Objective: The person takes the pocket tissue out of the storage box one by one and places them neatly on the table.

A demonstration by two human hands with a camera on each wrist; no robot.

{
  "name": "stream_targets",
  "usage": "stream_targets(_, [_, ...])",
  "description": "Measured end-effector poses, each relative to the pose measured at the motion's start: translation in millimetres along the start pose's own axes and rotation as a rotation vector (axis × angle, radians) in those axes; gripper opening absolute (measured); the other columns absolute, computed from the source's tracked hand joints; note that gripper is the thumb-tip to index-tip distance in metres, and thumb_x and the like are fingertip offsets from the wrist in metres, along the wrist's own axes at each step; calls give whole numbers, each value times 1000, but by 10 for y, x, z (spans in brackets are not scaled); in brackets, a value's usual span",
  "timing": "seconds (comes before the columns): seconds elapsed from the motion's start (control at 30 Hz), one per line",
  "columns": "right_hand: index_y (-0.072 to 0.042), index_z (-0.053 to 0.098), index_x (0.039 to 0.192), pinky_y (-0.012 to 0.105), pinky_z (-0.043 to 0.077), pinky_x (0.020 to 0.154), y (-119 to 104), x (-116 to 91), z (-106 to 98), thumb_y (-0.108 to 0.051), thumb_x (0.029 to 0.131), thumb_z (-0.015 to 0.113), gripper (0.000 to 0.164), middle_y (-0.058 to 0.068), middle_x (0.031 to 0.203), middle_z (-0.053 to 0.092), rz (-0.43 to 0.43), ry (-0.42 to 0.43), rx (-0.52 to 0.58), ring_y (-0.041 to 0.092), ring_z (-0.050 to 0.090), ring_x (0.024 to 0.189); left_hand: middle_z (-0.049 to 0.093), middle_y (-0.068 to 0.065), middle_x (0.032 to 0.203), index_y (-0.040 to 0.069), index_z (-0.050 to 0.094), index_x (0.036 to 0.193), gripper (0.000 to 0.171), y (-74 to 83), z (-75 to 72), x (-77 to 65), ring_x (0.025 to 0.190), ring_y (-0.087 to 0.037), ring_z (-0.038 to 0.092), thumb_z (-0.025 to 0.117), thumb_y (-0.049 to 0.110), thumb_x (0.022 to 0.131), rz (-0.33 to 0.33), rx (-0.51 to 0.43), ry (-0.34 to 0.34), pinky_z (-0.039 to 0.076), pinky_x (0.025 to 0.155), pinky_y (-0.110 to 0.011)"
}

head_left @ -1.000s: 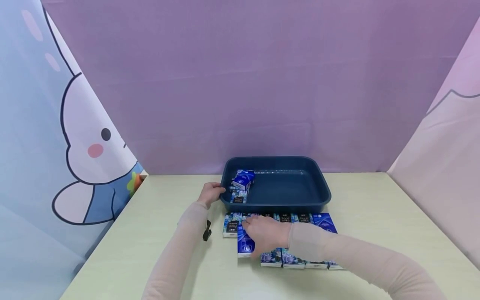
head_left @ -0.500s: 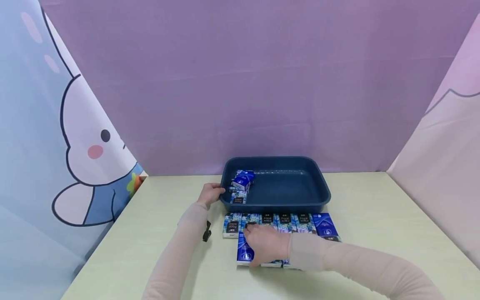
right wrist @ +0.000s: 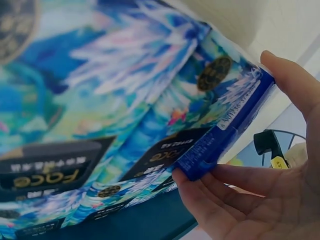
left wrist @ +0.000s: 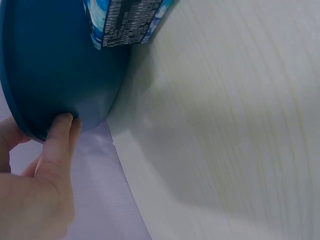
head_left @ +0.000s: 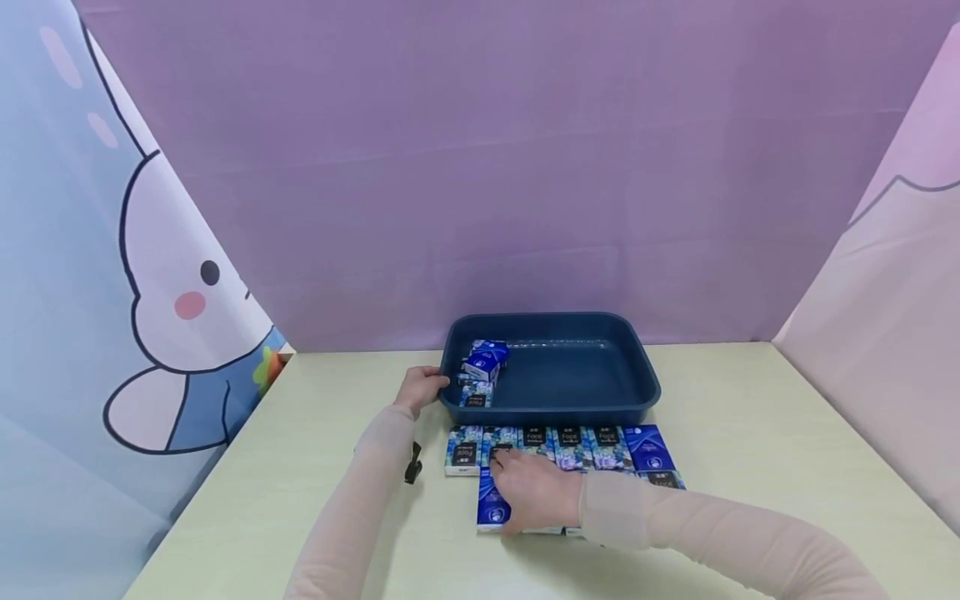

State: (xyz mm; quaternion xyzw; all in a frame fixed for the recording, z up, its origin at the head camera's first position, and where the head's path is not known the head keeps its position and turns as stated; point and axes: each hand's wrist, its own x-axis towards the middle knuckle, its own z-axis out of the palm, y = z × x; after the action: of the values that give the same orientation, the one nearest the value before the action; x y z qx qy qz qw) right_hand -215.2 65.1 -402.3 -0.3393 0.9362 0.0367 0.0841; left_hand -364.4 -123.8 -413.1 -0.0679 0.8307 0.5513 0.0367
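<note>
My left hand [head_left: 422, 389] pinches the left rim of a dark blue plastic tub [head_left: 570, 417]; in the left wrist view its fingers [left wrist: 61, 131] press the wall. Inside the tub's left part lie several small tissue packs [head_left: 486, 360]. My right hand [head_left: 536, 496] holds a plain blue tissue pack [head_left: 491, 510] at the left end of the front row. In the right wrist view, thumb and fingers span the ends of this blue pack [right wrist: 225, 127], beside floral packs marked "Face" [right wrist: 165, 150]. Hand and sleeve hide much of the front row.
In front of the tub stands a back row of floral packs [head_left: 463, 450], with a blue pack [head_left: 649, 448] at its right end. A small black object [head_left: 413, 463] shows beside the left forearm. A purple cloth [head_left: 525, 167] hangs behind the table [head_left: 337, 483].
My right hand has brought the blue pack nearer to me, off the back row's edge and down into line with the front row. The left hand stays on the tub rim.
</note>
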Motion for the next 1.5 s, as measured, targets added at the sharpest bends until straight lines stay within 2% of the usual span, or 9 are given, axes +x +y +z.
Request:
stream_targets(0.47, [-7, 49, 131, 42, 47, 95, -27, -34, 12, -54, 67, 73, 83, 11, 136, 46, 38, 5, -27, 29, 45, 124, 57, -23, 122, -6, 50, 126, 39, -14, 7, 7, 110, -32, 58, 52, 10, 90, 10, -3, -3, 48, 93, -40])
stream_targets(0.7, [-6, 50, 130, 44, 47, 93, -13, -26, 31, -54, 66, 74, 84, 12, 136, 46, 36, 9, -8, 29, 45, 124, 56, -23, 123, -6, 50, 126, 39, -9, 6, 11, 110, -32, 57, 52, 10, 90, 8, -2, -4, 48, 93, -40])
stream_targets(0.93, [-7, 49, 131, 43, 47, 94, 13, -34, 28, -57, 65, 73, 86, 11, 136, 45, 28, -6, 25, 28, 44, 125, 56, -23, 123, -6, 50, 126, 39, -13, -1, 16, 111, -32, 57, 52, 10, 90, 8, 3, -3, 48, 93, -40])
stream_targets(1.13, [-8, 49, 131, 41, 46, 96, 16, -31, -14, -63, 64, 69, 89, 9, 135, 47, 27, -14, -2, 26, 46, 123, 54, -24, 125, -6, 49, 126, 40, -33, -11, 8, 111, -32, 56, 52, 10, 90, 8, -1, -5, 48, 93, -40])
stream_targets(1.3, [-9, 55, 126, 37, 50, 91, 65, 10, -112, -64, 72, 61, 78, 8, 127, 55, -2, 46, -33, 23, 54, 114, 55, -23, 124, -6, 50, 126, 40, -37, -16, 10, 111, -32, 57, 53, 10, 90, 4, -9, -5, 48, 93, -40])
stream_targets(1.5, [-9, 66, 112, 33, 55, 74, 246, 117, -362, -55, 81, 58, 55, 7, 105, 65, -10, 189, -20, 19, 63, 89, 55, -23, 125, -5, 49, 126, 39, -39, -9, 23, 112, -32, 56, 52, 10, 90, 10, -10, -17, 48, 93, -39])
